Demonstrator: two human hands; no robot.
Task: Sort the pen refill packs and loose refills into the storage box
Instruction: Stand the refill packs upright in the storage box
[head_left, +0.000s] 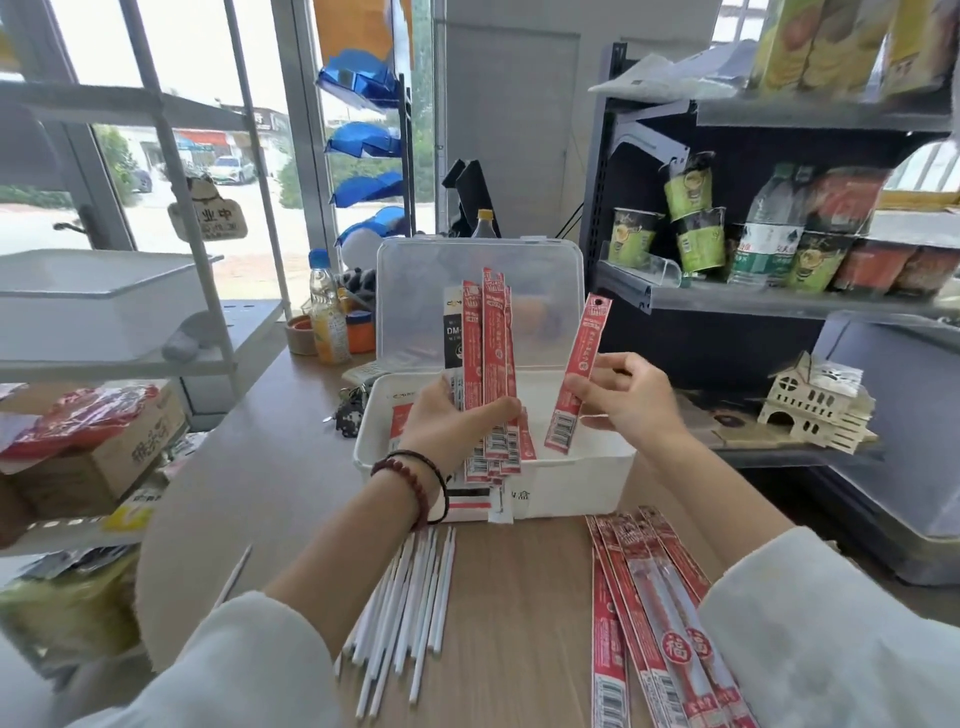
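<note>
A white storage box (571, 480) stands on the wooden counter with its clear lid (545, 291) raised behind it. My left hand (447, 421) grips a bundle of red refill packs (491, 338) upright over the box's left side, with a black-and-white pack at the back. My right hand (628, 397) pinches a single red refill pack (579, 371) over the box's right side. Several more red packs (649, 597) lie on the counter at the right. Several loose white refills (410, 597) lie in front of the box, and one stray refill (234, 574) lies to the left.
Keys (350, 410) lie left of the box. Drink bottles (327, 317) and small jars stand behind it. A shelf with cup noodles (696, 228) and a water bottle rises at the right, with a wooden model house (815, 402) below. A cardboard carton (98, 452) sits on the left rack.
</note>
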